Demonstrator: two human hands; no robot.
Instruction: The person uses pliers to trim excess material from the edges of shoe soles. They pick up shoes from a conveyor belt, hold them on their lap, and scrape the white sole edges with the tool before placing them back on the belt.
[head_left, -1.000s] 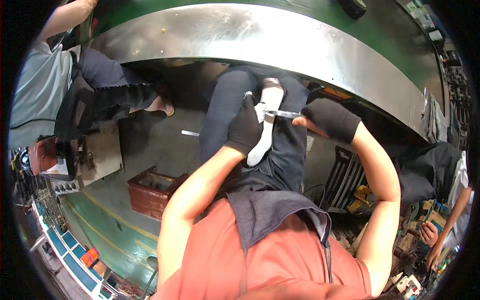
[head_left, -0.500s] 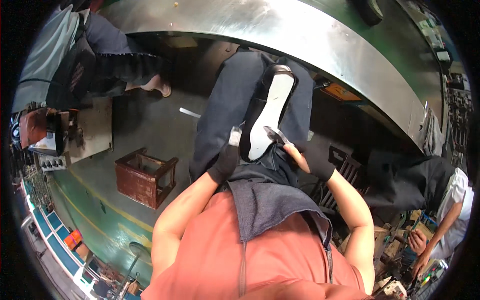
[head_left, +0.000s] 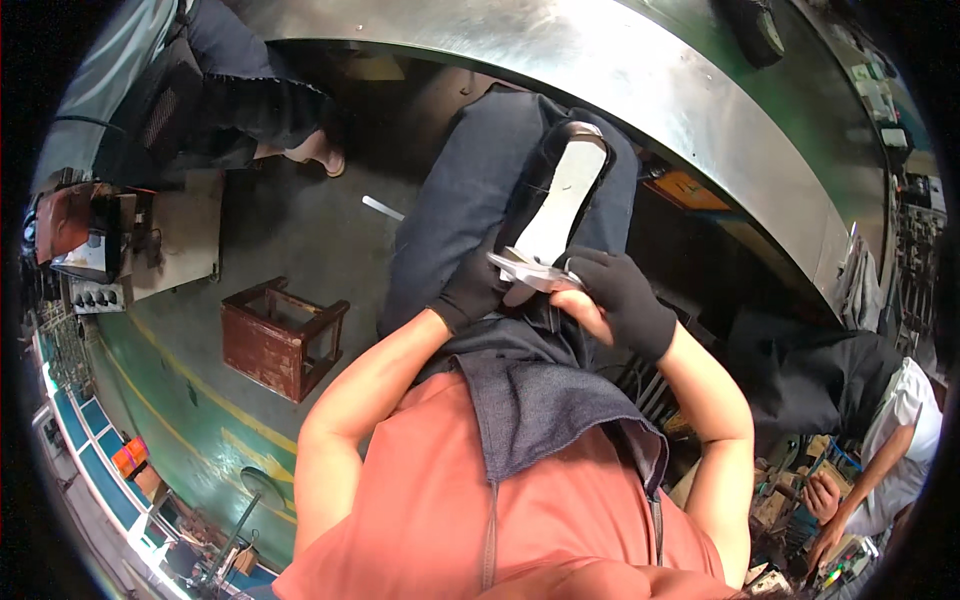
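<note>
An upside-down dark shoe upper with a long white insole point(head_left: 568, 195) lies along my lap, its far end between my knees. My right hand point(head_left: 622, 300), in a black glove with the thumb bare, is closed around metal pincers point(head_left: 535, 273). The pincers' jaws point left across the near end of the shoe, covering part of it. My left hand point(head_left: 474, 290), gloved in black too, grips the shoe's left side near that end. Its fingertips are partly hidden by the pincers and the dark upper.
A steel bench point(head_left: 690, 110) curves across the far side, just beyond my knees. On the floor to the left lies a brown wooden stool point(head_left: 275, 340). Another person's leg and foot point(head_left: 318, 152) are at the upper left; a person's arm point(head_left: 880, 470) works at the right.
The pincers have moved left and turned flatter across the near end of the shoe. My right hand has come inward, and my left hand has closed in against the shoe's side.
</note>
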